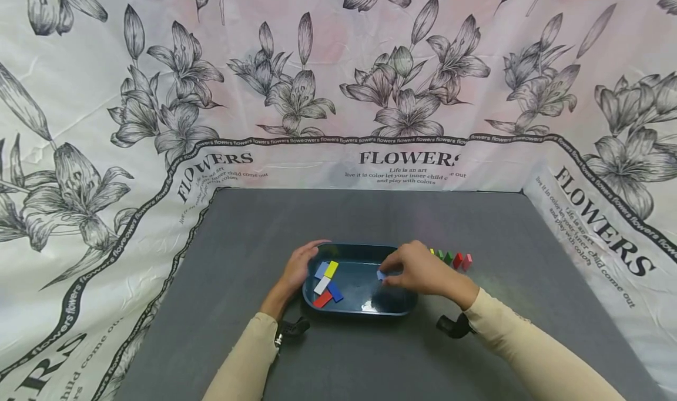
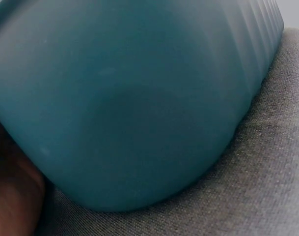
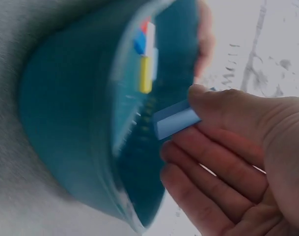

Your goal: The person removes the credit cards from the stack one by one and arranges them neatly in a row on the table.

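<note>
A dark teal tray lies on the table with several coloured dominoes at its left end: a light blue domino, a yellow domino, a white domino, a blue domino and a red domino. My left hand grips the tray's left end, fingers curved along the far left corner. Over the tray's right side, my right hand pinches another light blue domino between thumb and fingers; its other fingers are spread loosely below.
To the right of the tray, partly behind my right hand, a row of upright dominoes stands on the grey table: yellow, green, a red domino and a pink domino. A flower-printed cloth walls the table's back and sides.
</note>
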Demonstrator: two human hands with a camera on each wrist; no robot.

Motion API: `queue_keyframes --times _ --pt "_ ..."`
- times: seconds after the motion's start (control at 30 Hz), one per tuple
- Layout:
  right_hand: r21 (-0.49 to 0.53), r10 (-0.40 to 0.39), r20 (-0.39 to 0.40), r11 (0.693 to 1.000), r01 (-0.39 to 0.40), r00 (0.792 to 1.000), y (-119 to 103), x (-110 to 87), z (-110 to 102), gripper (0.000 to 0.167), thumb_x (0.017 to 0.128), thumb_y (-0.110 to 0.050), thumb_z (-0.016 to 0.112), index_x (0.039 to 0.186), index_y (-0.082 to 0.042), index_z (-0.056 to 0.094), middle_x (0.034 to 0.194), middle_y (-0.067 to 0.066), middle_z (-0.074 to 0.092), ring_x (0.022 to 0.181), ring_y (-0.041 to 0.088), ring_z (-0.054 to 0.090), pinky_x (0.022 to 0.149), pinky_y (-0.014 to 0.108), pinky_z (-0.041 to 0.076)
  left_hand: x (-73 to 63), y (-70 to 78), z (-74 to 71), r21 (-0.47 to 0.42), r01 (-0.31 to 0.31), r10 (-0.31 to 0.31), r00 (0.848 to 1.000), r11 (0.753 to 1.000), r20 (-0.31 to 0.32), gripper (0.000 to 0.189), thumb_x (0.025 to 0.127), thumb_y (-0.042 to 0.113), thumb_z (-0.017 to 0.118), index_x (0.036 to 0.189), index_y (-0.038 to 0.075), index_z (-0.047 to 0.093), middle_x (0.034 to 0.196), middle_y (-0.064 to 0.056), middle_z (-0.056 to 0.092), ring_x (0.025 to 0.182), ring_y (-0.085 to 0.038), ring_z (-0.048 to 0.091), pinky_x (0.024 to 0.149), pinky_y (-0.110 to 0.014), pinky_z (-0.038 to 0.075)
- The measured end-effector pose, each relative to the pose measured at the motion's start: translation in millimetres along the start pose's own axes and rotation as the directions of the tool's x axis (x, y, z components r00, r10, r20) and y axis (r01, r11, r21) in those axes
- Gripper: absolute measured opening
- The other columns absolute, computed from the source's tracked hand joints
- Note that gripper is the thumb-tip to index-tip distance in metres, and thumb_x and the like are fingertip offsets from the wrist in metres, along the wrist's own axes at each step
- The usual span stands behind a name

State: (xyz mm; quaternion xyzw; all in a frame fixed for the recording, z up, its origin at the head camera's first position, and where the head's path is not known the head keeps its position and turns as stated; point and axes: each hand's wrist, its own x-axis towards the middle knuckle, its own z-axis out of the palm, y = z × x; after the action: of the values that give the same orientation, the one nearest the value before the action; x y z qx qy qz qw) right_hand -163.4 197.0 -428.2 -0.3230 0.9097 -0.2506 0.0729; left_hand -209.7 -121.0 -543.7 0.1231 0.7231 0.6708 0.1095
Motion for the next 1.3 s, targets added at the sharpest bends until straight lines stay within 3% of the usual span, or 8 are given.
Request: queue_keyframes --times 0.3,0.57,0.87,1.1,1.3 --pt "0.131 0.159 -0.126 0.981 -0.143 0.979 4 -12.5 -30 0.019 0.092 -0.026 0.09 0.11 -0.02 0.088 0.105 -0.008 0.084 0.095 0.009 0.078 0.078 0.026 0.062 0.6 1.1 0.4 0.0 0.004 -0.004 1.0 1.0 -0.006 0.048 0.116 0.019 0.036 0.151 -0.002 0.061 0.149 -0.026 0.065 0.137 -0.045 0.061 0.124 -0.064 0.041" --pt "0.181 0.204 -0.196 0.969 -0.169 0.959 10 -25.7 -45 0.024 0.093 -0.022 0.089 0.116 -0.017 0.086 0.106 -0.006 0.084 0.093 0.011 0.08 0.078 0.028 0.063 1.4 0.5 0.1 0.01 0.001 -0.001 1.0 1.0 -0.009 0.047 0.116 0.019 0.036 0.15 -0.001 0.062 0.148 -0.024 0.066 0.136 -0.042 0.062 0.124 -0.062 0.042" --pt "0.282 0.227 -0.216 0.946 -0.162 0.95 17 -37.6 -56 0.024 0.095 -0.025 0.087 0.118 -0.018 0.084 0.094 0.001 0.083 0.069 0.012 0.073 0.061 0.031 0.06 0.7 0.2 0.7 0.004 -0.002 0.002 1.0 1.0 -0.013 0.047 0.116 0.018 0.036 0.15 -0.001 0.063 0.148 -0.023 0.067 0.137 -0.041 0.063 0.123 -0.062 0.043" --pt "0.287 0.269 -0.249 0.938 -0.194 0.93 23 -48.5 -59 0.028 0.095 -0.027 0.088 0.12 -0.018 0.083 0.1 0.0 0.084 0.072 0.012 0.073 0.06 0.031 0.058 0.3 1.0 0.6 -0.016 -0.015 0.015 1.0 1.0 -0.003 0.047 0.116 0.016 0.036 0.15 -0.004 0.061 0.149 -0.028 0.065 0.138 -0.047 0.06 0.123 -0.064 0.041" --pt "0.297 0.304 -0.255 0.928 -0.225 0.918 33 -58.4 -54 0.028 0.095 -0.027 0.088 0.119 -0.015 0.082 0.103 0.001 0.084 0.078 0.013 0.076 0.06 0.031 0.059 -0.3 0.7 0.8 -0.004 -0.009 0.009 1.0 1.0 -0.01 0.047 0.116 0.017 0.036 0.15 -0.002 0.062 0.149 -0.025 0.066 0.138 -0.044 0.061 0.123 -0.062 0.042"
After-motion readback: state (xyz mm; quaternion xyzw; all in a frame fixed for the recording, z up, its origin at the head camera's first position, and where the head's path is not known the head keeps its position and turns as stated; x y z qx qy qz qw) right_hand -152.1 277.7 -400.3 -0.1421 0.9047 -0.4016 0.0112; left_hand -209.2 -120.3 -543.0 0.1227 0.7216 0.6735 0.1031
